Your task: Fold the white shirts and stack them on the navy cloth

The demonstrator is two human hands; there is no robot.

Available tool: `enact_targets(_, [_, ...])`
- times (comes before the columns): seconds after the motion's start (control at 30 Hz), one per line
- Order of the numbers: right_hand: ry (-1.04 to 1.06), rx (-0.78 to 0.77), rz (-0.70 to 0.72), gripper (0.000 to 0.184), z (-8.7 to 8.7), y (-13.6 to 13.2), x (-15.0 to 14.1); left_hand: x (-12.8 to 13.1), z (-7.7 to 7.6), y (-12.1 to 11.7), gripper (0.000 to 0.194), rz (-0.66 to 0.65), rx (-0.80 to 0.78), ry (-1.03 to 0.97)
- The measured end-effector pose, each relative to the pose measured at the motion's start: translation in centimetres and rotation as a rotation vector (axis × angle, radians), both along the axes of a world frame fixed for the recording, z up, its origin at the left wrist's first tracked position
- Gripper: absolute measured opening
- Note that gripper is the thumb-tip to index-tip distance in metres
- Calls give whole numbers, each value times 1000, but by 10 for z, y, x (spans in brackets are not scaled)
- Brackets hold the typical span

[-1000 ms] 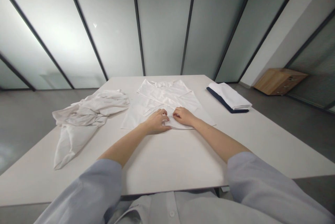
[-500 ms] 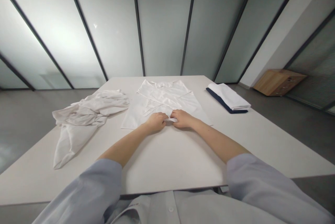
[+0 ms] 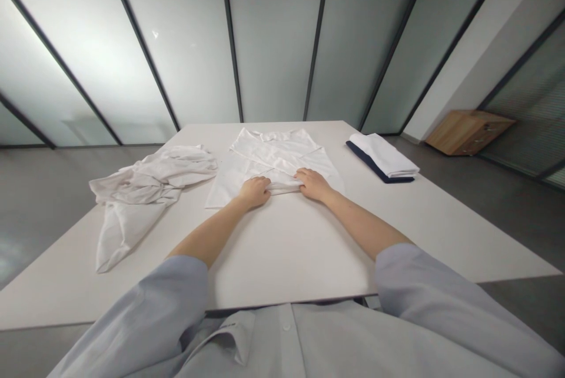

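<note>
A white shirt (image 3: 282, 157) lies spread on the table in front of me, its collar end away from me and its sleeves laid across the body. My left hand (image 3: 255, 192) grips the near hem, left of the middle, with the fingers curled over the cloth. On the same hem, a little to the right, my right hand (image 3: 312, 183) is closed with the fingertips on the fabric. Between both hands the hem edge is folded up slightly. The fingertips are partly hidden by the cloth.
A crumpled white garment (image 3: 150, 183) lies on the left of the white table (image 3: 286, 260). At the right sit a folded white cloth (image 3: 384, 154) and a folded navy cloth (image 3: 368, 161) beneath it. Beyond stand frosted glass panels (image 3: 278, 36) and a wooden cabinet (image 3: 468, 131).
My hands have moved apart along the near hem, the left one leftward and the right one rightward. More of the folded hem shows between them. The view has tilted slightly.
</note>
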State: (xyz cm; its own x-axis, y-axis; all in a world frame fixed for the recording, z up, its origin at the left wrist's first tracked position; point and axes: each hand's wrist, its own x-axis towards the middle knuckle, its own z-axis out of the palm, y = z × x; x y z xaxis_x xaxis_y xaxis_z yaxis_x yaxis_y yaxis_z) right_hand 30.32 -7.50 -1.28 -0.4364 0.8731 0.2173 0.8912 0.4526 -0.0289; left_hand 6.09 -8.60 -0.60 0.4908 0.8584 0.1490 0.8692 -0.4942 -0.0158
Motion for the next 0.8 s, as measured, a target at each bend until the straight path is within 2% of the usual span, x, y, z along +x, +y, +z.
enact_targets(0.13, [-18,-61,-70,40,1,0,-2,1,2,0,26,38,-21,-6])
enact_targets(0.3, [-52,-74,-100,38,6,-2,-3,-1,6,-1,30,-18,-38,21])
enact_targets(0.5, [-121,-117,-102,40,18,-8,0,-13,25,-1,55,-90,-244,230])
enact_targets(0.57, [-133,-129,-118,42,24,-9,6,-22,31,-1,53,-64,-273,291])
enact_targets(0.67, [-149,-143,-157,44,30,-9,23,-41,38,-1,41,-15,-248,327])
enact_targets(0.8, [-129,-167,-197,35,30,-12,54,-67,42,0,36,62,-102,244])
